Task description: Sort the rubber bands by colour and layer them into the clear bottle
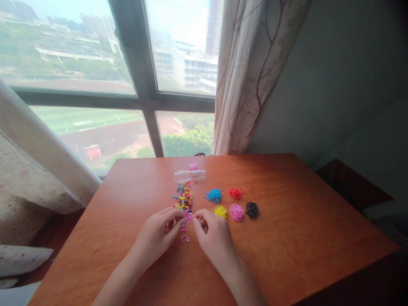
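A loose heap of mixed-colour rubber bands [185, 197] lies in the middle of the table. At its near end is my left hand [157, 231], thumb and forefinger pinched together; what they grip, if anything, is too small to make out. Facing it, my right hand [216, 236] pinches at a pink rubber band [189, 217] between the two hands. One pink rubber band [185, 239] lies alone in front of the heap. Single-colour piles sit to the right: blue [214, 195], red [236, 193], yellow [220, 211], pink [236, 212] and black [252, 210].
A clear plastic bottle [189, 176] lies on its side behind the heap, with a pink object [194, 166] just beyond it. The brown wooden table [287, 238] reaches back to a window [146, 102] with curtains [242, 76] on both sides.
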`<control>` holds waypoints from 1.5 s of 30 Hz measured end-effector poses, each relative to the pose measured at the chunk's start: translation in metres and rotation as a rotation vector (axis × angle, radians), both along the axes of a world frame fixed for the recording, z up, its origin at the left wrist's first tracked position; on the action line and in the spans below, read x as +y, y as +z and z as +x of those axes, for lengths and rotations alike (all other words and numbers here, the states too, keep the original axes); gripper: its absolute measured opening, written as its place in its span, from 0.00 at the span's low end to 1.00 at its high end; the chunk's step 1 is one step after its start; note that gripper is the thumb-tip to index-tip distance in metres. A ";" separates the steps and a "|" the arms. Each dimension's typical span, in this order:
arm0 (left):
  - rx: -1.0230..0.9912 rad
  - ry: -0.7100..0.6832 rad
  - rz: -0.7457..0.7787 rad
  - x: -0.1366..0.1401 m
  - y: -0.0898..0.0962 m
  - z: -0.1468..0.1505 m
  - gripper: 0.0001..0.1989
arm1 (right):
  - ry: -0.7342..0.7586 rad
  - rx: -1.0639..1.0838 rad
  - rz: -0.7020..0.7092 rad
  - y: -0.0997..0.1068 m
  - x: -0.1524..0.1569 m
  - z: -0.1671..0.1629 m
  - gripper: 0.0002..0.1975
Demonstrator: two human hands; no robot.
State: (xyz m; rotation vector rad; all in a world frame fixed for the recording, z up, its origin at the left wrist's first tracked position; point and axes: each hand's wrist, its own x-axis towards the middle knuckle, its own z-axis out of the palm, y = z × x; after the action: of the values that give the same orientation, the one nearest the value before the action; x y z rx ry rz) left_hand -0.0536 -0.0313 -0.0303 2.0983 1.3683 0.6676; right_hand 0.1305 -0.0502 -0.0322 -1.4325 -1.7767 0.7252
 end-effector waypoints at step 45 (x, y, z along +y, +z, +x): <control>0.210 -0.015 -0.031 0.001 0.001 -0.003 0.11 | -0.313 -0.404 0.016 -0.041 -0.018 0.125 0.11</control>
State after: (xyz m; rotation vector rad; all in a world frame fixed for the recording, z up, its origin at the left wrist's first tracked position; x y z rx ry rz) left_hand -0.0569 -0.0299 -0.0290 2.2014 1.4628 0.4256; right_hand 0.2551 -0.0679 -0.0727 -1.8914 -1.7768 0.2696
